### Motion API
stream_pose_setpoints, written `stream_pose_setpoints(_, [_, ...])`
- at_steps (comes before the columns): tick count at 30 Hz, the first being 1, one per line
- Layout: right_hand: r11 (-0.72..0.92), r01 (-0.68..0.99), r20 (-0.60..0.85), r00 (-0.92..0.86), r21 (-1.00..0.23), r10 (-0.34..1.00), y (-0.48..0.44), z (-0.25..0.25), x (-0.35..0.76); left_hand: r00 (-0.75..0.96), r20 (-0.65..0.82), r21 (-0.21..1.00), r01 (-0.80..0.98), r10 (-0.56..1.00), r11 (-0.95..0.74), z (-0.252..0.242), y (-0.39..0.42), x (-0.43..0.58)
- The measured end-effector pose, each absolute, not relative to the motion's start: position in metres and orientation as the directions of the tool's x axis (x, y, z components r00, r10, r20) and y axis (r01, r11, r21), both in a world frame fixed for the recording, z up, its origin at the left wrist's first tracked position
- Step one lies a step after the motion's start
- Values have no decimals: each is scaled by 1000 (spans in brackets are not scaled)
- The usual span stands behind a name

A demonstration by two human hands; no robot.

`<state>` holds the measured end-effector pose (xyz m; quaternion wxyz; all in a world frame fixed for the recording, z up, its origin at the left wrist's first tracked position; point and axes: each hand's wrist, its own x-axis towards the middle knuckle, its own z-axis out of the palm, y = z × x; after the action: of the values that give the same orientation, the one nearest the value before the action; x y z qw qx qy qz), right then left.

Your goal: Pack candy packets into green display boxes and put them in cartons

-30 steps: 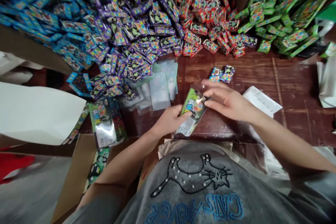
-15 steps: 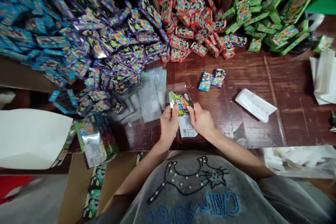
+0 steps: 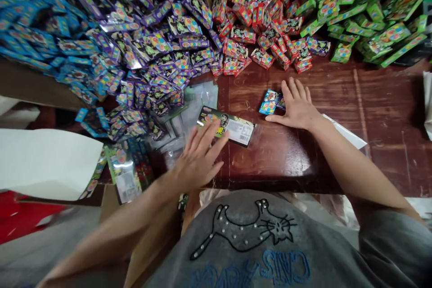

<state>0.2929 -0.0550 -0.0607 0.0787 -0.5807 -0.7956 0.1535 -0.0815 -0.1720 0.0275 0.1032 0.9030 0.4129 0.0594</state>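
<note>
Leaving the packet, the right hand seemingly touches small boxes.

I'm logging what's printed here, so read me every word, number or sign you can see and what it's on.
"CATS": upside down, on the grey shirt.
Next word on the shirt: too unclear to read.
Flat packet: print partly covered and too small to read.
Small boxes: print too small or blurred.

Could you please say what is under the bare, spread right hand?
A small purple printed box shows partly, beside a blue printed box; the right hand covers the rest.
</note>
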Motion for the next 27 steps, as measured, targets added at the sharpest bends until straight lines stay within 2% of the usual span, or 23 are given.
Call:
stream_pose_setpoints(2, [370,850,-23,-407,-374,913,-51,-64,290,800,-108,224,598,590,-770,32,-134,-75])
stream_pose_setpoints(3, [409,825,15,-438,-389,899,-51,-65,288,820,-167,231,573,548,-786,31,-114,-69])
stream_pose_setpoints(5, [450,797,100,-450,-402,887,-57,-62,284,820,-256,254,568,512,-783,24,-81,-55])
stream_pose_setpoints(7, [435,810,189,-392,-394,901,-73,-57,281,783,-307,255,616,542,-745,16,-64,-41])
stream_pose_setpoints(10, [362,856,332,-243,-369,912,-109,-50,276,701,-243,224,713,671,-664,9,-72,-27])
stream_pose_setpoints(12, [350,867,368,-214,-355,905,-133,-50,271,662,-166,237,746,731,-622,5,-89,-24])
stream_pose_setpoints(17, [504,758,260,-432,-414,863,-157,-61,266,646,-135,297,750,752,-591,-10,-113,-29])
stream_pose_setpoints(20, [570,673,255,-515,-472,818,-153,-66,267,679,-148,351,716,720,-603,-19,-114,-35])
stream_pose_setpoints(23, [604,617,291,-538,-504,792,-150,-65,268,695,-151,387,696,703,-605,-23,-111,-39])
stream_pose_setpoints(27, [602,637,373,-473,-481,798,-155,-62,270,676,-119,426,696,727,-578,-26,-110,-42])
